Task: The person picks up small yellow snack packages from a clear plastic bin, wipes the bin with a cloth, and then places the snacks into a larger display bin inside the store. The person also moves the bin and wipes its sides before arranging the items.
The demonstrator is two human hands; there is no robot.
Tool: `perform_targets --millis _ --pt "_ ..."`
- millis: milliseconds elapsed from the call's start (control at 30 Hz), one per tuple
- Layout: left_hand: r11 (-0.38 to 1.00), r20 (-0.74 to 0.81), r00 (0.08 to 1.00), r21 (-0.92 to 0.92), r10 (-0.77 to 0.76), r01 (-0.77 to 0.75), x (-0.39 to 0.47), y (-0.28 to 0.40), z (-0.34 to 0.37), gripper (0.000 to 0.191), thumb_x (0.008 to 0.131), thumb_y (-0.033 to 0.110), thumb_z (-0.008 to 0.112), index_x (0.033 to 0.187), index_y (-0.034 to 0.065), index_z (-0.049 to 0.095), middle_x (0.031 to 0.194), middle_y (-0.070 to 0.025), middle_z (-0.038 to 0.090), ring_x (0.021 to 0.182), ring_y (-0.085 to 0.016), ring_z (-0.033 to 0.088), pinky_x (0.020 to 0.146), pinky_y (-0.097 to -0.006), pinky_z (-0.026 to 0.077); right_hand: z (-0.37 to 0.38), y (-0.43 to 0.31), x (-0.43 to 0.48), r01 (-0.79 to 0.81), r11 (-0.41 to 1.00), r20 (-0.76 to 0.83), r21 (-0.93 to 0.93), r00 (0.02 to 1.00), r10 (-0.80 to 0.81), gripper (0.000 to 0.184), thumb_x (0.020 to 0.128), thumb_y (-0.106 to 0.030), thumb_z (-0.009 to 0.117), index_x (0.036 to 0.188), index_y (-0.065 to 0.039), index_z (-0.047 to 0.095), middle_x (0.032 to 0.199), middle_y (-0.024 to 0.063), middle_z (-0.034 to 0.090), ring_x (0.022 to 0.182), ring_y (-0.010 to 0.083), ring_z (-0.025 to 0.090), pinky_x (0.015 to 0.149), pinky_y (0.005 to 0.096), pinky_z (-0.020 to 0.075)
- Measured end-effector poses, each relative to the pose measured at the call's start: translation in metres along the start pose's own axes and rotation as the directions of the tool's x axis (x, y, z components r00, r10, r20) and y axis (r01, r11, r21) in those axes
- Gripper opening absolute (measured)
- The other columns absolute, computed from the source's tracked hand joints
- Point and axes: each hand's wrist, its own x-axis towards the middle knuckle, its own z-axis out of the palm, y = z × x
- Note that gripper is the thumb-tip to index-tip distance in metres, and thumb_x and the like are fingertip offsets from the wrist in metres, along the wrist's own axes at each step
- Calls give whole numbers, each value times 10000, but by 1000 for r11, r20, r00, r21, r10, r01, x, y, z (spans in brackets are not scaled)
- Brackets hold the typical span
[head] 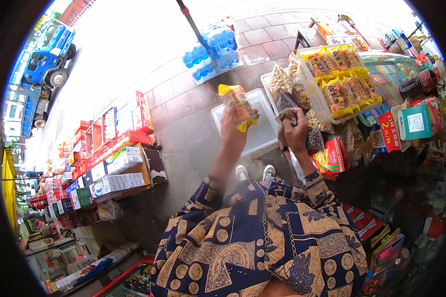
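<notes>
My left hand (pixel 229 124) grips a packaged pastry (pixel 238 101) in a see-through wrapper with yellow ends, held up above the ground. A crumpled grey cloth (pixel 283 122) is bunched in my right hand (pixel 297 131). Beneath and between the hands is a translucent plastic tub (pixel 258 149), with no goods seen inside. Right of it, a plastic box (pixel 264 80) holds bags of peanuts (pixel 281 80) and dark seeds or nuts (pixel 314 140). Beyond my right hand, a raised plastic bin (pixel 314 91) carries two rows of similar yellow pastry packets (pixel 351 89).
Stacked boxed goods (pixel 115 183) fill a stand at left. Shrink-wrapped water bottles (pixel 217 44) stand around a pole (pixel 195 28) on the paving. A glass-topped counter (pixel 386 70) and a green card with a printed code (pixel 416 122) are at right. A blue truck (pixel 44 63) is at far left.
</notes>
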Motion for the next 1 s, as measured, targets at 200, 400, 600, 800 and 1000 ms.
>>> perform_targets --millis 200,400,600,800,1000 --pt "892 187 917 -229 -353 390 1 12 -7 497 1008 283 505 1363 -47 396 1154 -189 600 991 -268 652 844 -397 548 2 -29 26 130 987 30 93 991 -133 75 887 3 588 952 -23 613 844 3 628 752 72 582 673 236 480" --pt "966 270 928 49 -256 252 5 26 -24 596 841 235 673 1334 -12 447 1092 -145 613 948 -229 654 808 -362 538 14 -41 67 -109 879 81 464 993 81 166 845 37 618 1005 -8 631 820 7 657 744 103 631 687 249 520" --pt "888 192 920 388 -340 247 19 41 -25 494 746 116 738 1199 -4 579 905 -28 645 743 -110 614 687 -239 494 46 -63 65 351 932 437 91 827 -354 218 789 12 661 993 -63 642 925 83 607 854 231 639 718 323 514" --pt "892 274 955 450 -109 -27 16 28 -26 405 709 16 743 1092 -8 612 993 -45 654 930 -102 612 796 -277 511 56 -63 44 517 828 562 -217 760 -327 211 756 -104 703 953 -78 632 973 86 579 903 315 607 754 418 499" --pt "838 216 924 519 -317 166 11 5 -29 496 781 80 730 1244 -33 593 880 -60 692 716 -119 661 606 -245 511 36 -16 55 389 835 389 -390 891 -234 172 765 -78 630 931 -36 619 870 148 587 845 349 619 704 407 501"
